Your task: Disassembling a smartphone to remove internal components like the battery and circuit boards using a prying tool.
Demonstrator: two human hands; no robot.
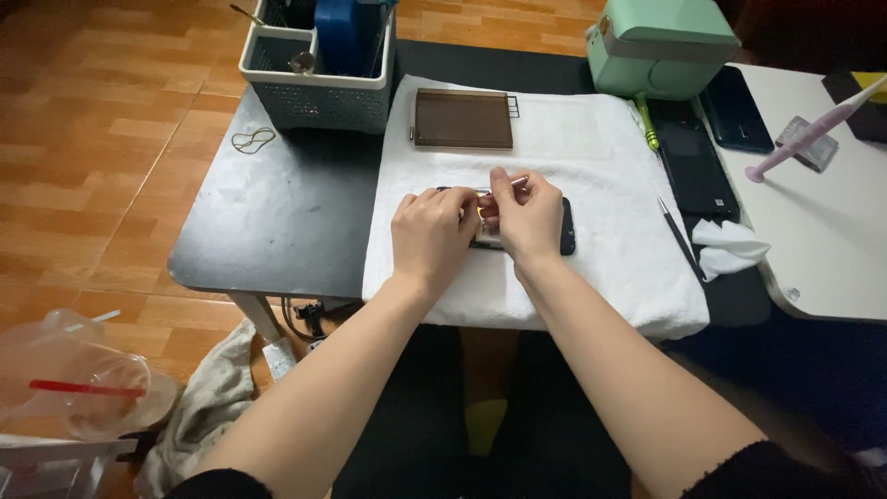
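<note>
A black phone [565, 231] lies on a white towel [591, 176] at the middle of a low black table [277, 212]. Both my hands are on top of it and hide most of it. My left hand [430, 231] presses down on the phone's left part with its fingers curled. My right hand [525, 212] pinches a thin metal tool [517, 182], probably tweezers, with its tip pointed down at the phone between the two hands. A small yellow part shows between my fingers.
A brown rectangular case [462, 118] lies at the towel's far edge. A grey basket [319, 88] stands at back left, a rubber band [252, 139] beside it. A mint-green box [661, 46], green screwdriver [646, 122], two dark phones [693, 166], a crumpled tissue [730, 248] and a pink stand [813, 129] sit to the right.
</note>
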